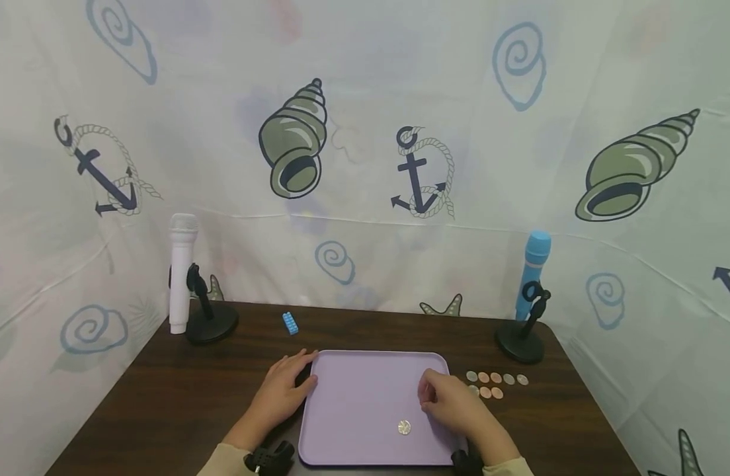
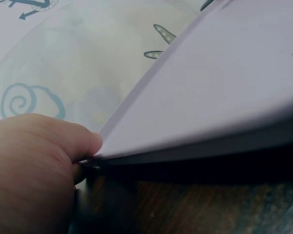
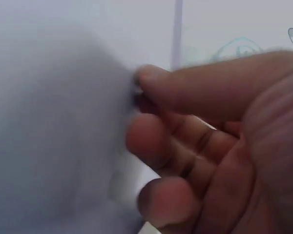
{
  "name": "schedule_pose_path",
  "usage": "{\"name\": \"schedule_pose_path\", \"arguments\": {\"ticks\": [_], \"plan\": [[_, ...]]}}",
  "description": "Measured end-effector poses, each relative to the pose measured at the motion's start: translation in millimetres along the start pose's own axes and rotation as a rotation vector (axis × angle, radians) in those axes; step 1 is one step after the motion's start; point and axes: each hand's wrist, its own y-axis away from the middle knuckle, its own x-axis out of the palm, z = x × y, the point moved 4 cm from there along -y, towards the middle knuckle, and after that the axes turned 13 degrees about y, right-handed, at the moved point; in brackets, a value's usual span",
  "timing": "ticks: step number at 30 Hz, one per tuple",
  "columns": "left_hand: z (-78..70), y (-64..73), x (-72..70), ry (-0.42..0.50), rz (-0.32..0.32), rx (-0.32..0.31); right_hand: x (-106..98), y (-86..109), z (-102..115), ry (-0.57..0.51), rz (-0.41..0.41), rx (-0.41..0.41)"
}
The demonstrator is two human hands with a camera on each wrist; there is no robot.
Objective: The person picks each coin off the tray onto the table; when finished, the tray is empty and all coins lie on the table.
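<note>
A lilac tray [image 1: 365, 403] lies on the dark table, with a gold-coloured coin [image 1: 404, 427] on its lower right part. My left hand [image 1: 284, 390] rests at the tray's left side, fingers stretched to the far corner and thumb at the rim. In the left wrist view, the thumb [image 2: 83, 141] touches the tray's edge. Over the tray's right side is my right hand [image 1: 454, 403], fingers bent. Its thumb and index fingertips come close together in the right wrist view, beside a dark blurred spot; I cannot tell whether something is between them.
Right of the tray, several silver and copper coins [image 1: 496, 377] lie in two rows, partly behind my right hand. A blue toy brick [image 1: 290, 323] lies beyond the tray. A white microphone [image 1: 182, 274] and black stand [image 1: 212, 322] are back left; a blue microphone [image 1: 533, 271] and stand [image 1: 520, 342] back right.
</note>
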Motion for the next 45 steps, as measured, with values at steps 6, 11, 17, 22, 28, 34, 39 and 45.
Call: {"name": "schedule_pose_path", "arguments": {"ticks": [6, 11, 17, 22, 28, 34, 39, 45], "plan": [[-4.1, -3.1, -1.0, 0.005, 0.002, 0.018, -11, 4.4, -7, -0.114, -0.228, 0.125], [-4.3, -1.6, -0.9, 0.002, 0.007, 0.009, -25, 16.5, -21, -0.361, -0.403, 0.29], [-2.9, 0.0, 0.3, 0.007, 0.003, 0.004, -23, 41.2, -57, -0.701, -0.542, 0.479], [-2.8, -0.1, 1.4, 0.018, 0.001, 0.011, -22, 62.1, -85, -0.88, -0.61, 0.484], [-2.2, 2.2, 0.5, 0.013, -0.003, 0.009, -16, 87.6, -116, -0.925, -0.563, 0.605], [-1.4, 3.4, -1.3, 0.007, 0.005, 0.002, -16, 96.6, -132, -0.919, -0.669, 0.717], [1.9, 7.0, -5.0, -0.001, -0.007, -0.02, -18, 101.3, -143, -0.83, -0.698, 0.809], [-1.3, 5.6, -2.6, 0.005, -0.007, 0.008, -16, 109.0, -157, -0.66, -0.625, 0.863]]}}
